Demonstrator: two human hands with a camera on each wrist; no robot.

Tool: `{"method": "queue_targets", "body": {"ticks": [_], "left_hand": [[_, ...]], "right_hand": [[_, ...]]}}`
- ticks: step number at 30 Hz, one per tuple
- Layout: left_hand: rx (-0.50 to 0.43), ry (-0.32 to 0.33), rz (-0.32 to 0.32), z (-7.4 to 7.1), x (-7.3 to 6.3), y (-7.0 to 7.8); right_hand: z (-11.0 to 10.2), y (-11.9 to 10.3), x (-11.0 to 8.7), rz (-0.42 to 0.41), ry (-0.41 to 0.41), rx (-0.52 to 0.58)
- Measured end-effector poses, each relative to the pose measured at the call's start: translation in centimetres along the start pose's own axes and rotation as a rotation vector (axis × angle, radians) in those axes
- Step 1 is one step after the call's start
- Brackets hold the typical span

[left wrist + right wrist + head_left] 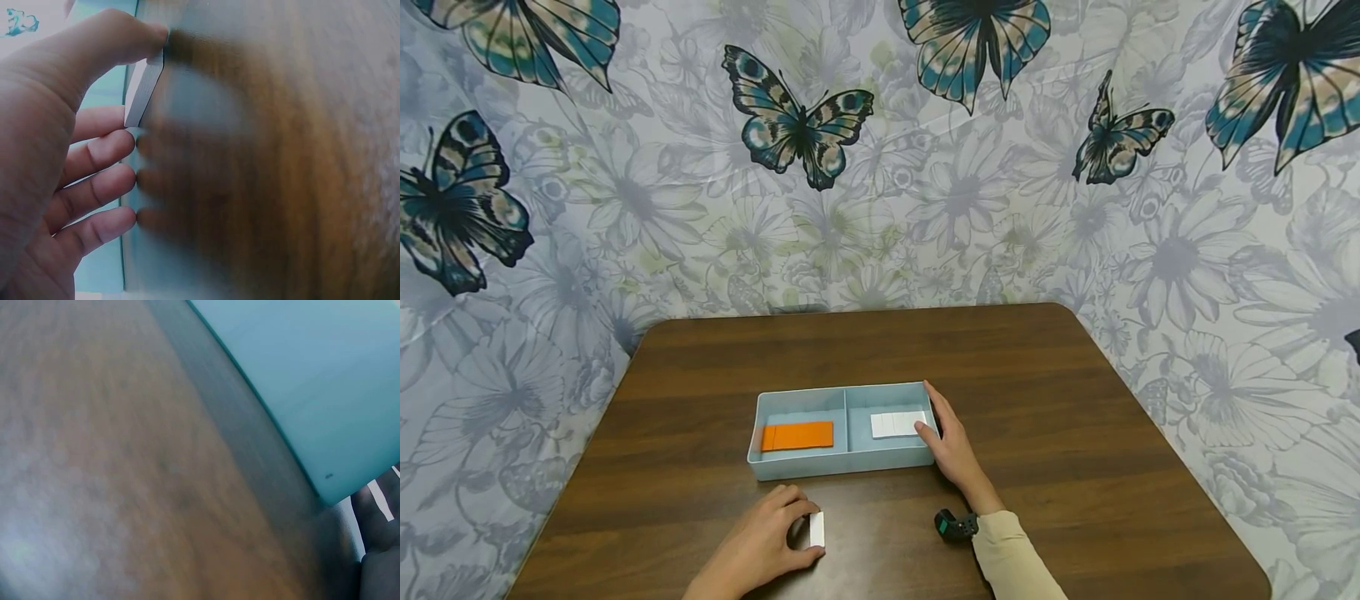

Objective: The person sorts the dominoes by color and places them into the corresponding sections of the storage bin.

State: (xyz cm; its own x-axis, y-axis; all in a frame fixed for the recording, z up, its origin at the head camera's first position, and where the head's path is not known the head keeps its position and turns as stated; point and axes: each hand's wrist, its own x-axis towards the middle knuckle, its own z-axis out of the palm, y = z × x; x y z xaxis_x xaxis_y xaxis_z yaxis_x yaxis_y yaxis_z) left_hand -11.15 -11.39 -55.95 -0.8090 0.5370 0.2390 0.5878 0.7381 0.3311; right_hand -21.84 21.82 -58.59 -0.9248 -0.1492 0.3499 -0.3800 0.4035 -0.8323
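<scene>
In the head view, my left hand [766, 533] pinches a small white rectangular block [817, 530] between thumb and index finger, low at the table, in front of the box. The left wrist view shows the block's [144, 92] thin edge, with the other fingers spread beside it. My right hand [957, 454] holds the right end of a light blue two-compartment box [842, 463], fingers along the outer wall and thumb over the rim. White pieces [891, 425] lie side by side in the right compartment, partly behind that thumb. Orange pieces [797, 436] lie in the left compartment.
The box stands on a brown wooden table [1060, 500] with rounded far corners. A divider [846, 421] splits the box. Behind the table hangs a floral cloth [880, 208] with butterflies. A black band [956, 526] sits on my right wrist.
</scene>
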Motion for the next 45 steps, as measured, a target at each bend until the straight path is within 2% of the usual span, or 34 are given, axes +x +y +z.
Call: {"method": "queue_targets", "body": {"ticks": [10, 14, 22, 29, 36, 41, 45], "left_hand": [[-0.01, -0.02, -0.018, 0.1, 0.1, -0.1], [-0.012, -0.01, -0.017, 0.1, 0.1, -0.1], [-0.024, 0.106, 0.032, 0.1, 0.5, 0.3], [-0.058, 0.12, 0.022, -0.7, 0.9, 1.1], [-0.139, 0.185, 0.074, -1.6, 1.8, 1.6], [-0.12, 0.243, 0.129, -2.2, 2.6, 1.8], [-0.106, 0.256, 0.129, -2.6, 3.1, 1.8]], "right_hand": [[0.0, 0.0, -0.1, -0.005, 0.003, 0.001], [0.0, 0.0, -0.1, -0.01, 0.003, 0.002], [-0.1, -0.3, 0.0, -0.011, 0.001, 0.008], [-0.1, -0.4, -0.1, -0.006, -0.005, 0.007], [-0.1, -0.3, -0.1, -0.004, -0.005, 0.005], [-0.2, -0.3, -0.1, -0.002, -0.003, 0.001], [-0.2, -0.2, -0.1, -0.003, -0.004, -0.002]]}}
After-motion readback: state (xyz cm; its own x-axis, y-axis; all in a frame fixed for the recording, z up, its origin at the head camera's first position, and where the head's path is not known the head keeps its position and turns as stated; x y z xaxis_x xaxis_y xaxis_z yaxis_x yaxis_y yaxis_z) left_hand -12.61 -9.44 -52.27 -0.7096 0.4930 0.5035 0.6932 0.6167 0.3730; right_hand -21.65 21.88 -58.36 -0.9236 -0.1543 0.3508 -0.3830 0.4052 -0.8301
